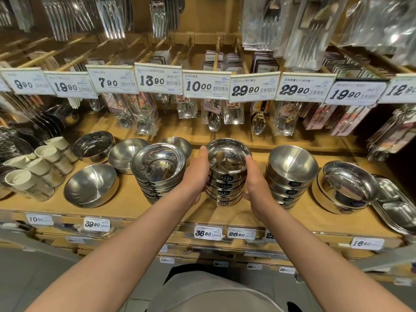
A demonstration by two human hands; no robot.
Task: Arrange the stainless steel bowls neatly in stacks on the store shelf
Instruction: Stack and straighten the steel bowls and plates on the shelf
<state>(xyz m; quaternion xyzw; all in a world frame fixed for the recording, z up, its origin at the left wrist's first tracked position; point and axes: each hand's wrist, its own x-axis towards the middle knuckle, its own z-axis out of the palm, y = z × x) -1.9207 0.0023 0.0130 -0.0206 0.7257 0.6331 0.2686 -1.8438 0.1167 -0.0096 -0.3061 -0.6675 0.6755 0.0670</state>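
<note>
A stack of several shiny steel bowls marked 316L (227, 174) stands at the middle of the wooden shelf (225, 216). My left hand (198, 174) grips its left side and my right hand (255, 181) grips its right side, thumbs up by the top rim. A taller, leaning stack of like bowls (158, 170) stands just left of my left hand. To the right stands a stack of matte bowls (289, 174). Single matte bowls (91, 185) lie at the left.
Two nested wide bowls (346, 188) and steel divided trays (396, 208) sit at the right end. White-lidded jars (38, 167) crowd the left. Packaged spoons (213, 118) hang above behind price tags (206, 84). More price labels line the shelf's front edge.
</note>
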